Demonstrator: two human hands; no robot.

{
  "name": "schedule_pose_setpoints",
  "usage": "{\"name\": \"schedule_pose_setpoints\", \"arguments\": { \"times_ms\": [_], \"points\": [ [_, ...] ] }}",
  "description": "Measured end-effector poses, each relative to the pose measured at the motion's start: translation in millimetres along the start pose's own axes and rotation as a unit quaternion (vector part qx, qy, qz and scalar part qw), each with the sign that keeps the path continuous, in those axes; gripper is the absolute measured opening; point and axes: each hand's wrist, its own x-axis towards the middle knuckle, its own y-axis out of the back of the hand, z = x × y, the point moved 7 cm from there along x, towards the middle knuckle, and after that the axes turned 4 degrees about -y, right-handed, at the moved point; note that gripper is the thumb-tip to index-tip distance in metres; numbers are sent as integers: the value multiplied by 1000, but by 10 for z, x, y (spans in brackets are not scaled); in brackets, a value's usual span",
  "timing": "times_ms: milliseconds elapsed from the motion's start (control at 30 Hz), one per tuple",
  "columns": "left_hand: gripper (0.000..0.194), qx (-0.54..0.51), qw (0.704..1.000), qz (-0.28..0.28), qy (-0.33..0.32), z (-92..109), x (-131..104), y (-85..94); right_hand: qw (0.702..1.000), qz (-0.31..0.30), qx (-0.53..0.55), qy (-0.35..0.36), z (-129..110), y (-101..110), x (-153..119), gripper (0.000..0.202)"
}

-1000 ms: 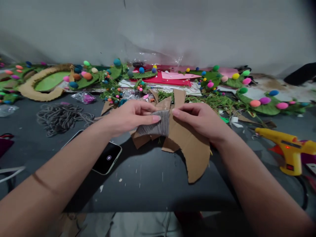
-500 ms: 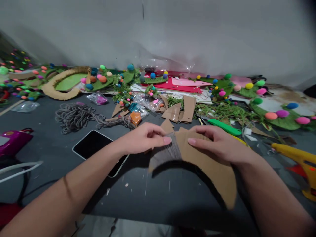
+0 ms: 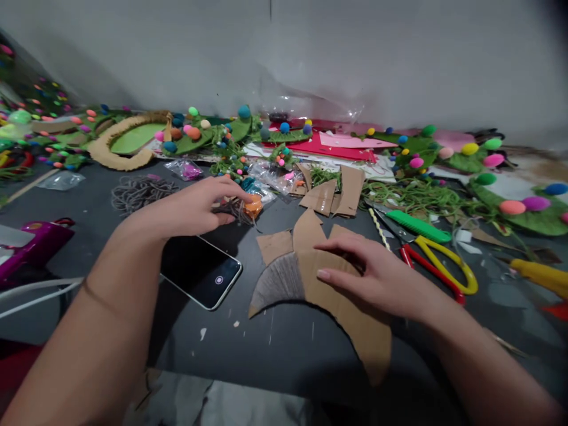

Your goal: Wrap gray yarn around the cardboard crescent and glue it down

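Observation:
A curved cardboard piece (image 3: 350, 302) lies on the dark table; its left end is wrapped in grey yarn (image 3: 281, 281), with the pointed tip left bare. Over the cardboard's right part rests my right hand (image 3: 368, 275), thumb and fingers apart. My left hand (image 3: 195, 207) is above the phone at the loose grey yarn (image 3: 237, 210), beside an orange lump (image 3: 253, 206). Its thumb and index finger are apart with strands between them; the other fingers are partly hidden. A heap of grey yarn (image 3: 139, 192) lies behind my left wrist.
A black-screened phone (image 3: 195, 269) lies under my left forearm. Scissors (image 3: 437, 266) and a green cutter (image 3: 417, 226) are right of my right hand, a yellow glue gun (image 3: 539, 275) further right. Cardboard scraps (image 3: 319, 195) and green leaf shapes with pompoms (image 3: 523, 207) line the back.
My left hand has let go of the yarn-wrapped end and moved left and away to the loose yarn. The cardboard has come down flat on the table, shifting left; my right hand has loosened on it.

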Motion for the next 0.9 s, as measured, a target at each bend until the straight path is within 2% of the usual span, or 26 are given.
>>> {"name": "schedule_pose_setpoints", "arguments": {
  "times_ms": [67,100,133,233,333,400,433,533,633,733,833,900],
  "points": [
    [41,3,1000,-2,-8,35,40,-49,996,72,-45,41,-141,48,39,33],
    [41,4,1000,1,-5,41,52,-55,993,87,-62,56,-221,46,92,29],
    [41,7,1000,6,3,36,56,-47,992,82,-74,65,-303,15,180,25],
    [43,25,998,30,51,-74,7,53,988,3,-130,82,-574,-209,603,26],
    [49,36,986,50,155,-385,-129,192,982,-27,-179,52,-766,-419,1097,31],
    [50,26,971,43,235,-680,-254,239,974,-31,-223,22,-814,-530,1335,31],
    [46,26,967,48,247,-808,-301,266,972,-32,-234,12,-820,-572,1411,28],
    [35,56,942,93,316,-1229,-471,344,972,-35,-233,8,-791,-625,1498,15],
    [34,40,916,141,374,-1542,-609,320,975,-35,-221,11,-719,-589,1490,10],
    [36,6,908,172,382,-1667,-652,235,976,-31,-215,9,-674,-546,1479,12],
    [37,-19,905,202,374,-1700,-657,184,976,-33,-214,12,-696,-575,1484,22],
    [37,-31,904,212,369,-1723,-655,163,975,-34,-217,14,-719,-620,1496,20]
  ]
}}
